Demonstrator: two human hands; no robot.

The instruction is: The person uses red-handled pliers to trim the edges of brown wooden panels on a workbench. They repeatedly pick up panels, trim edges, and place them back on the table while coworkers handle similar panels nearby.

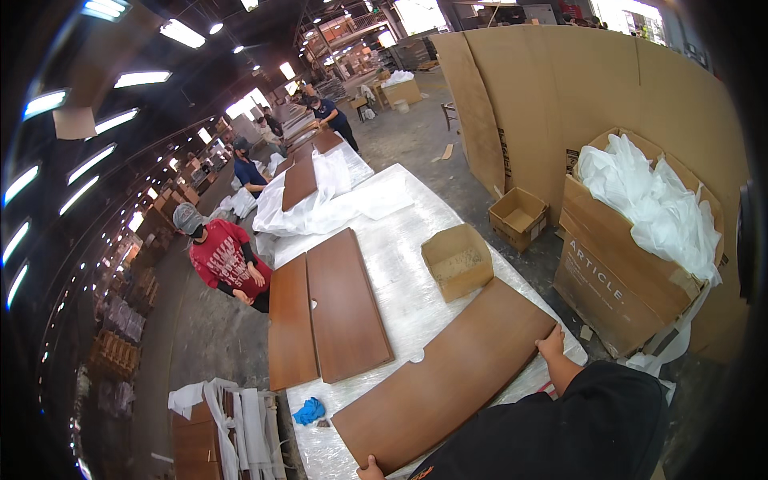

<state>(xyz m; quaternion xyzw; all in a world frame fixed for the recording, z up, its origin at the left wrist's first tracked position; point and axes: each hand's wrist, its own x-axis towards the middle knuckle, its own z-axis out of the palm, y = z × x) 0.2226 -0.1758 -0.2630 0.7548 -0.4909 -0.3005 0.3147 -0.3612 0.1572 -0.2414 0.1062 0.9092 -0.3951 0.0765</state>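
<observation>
There it is: the brown panel (452, 364) across the wrapped table's (392, 232) near end, long axis slanting up rightward between both hands! Left hand (370, 470) pinches its lower-left corner; right hand (552, 346) grips the opposite end.

Strip lights (182, 33) (bright white) hang above grey floor (408, 136).

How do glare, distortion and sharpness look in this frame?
Head view: ceiling lights blown out at upper left; corners fall to black; tall cardboard sheet bows along its top edge; whitish shine on the wrapped table; nearest brown panel reasonably sharp.
</observation>
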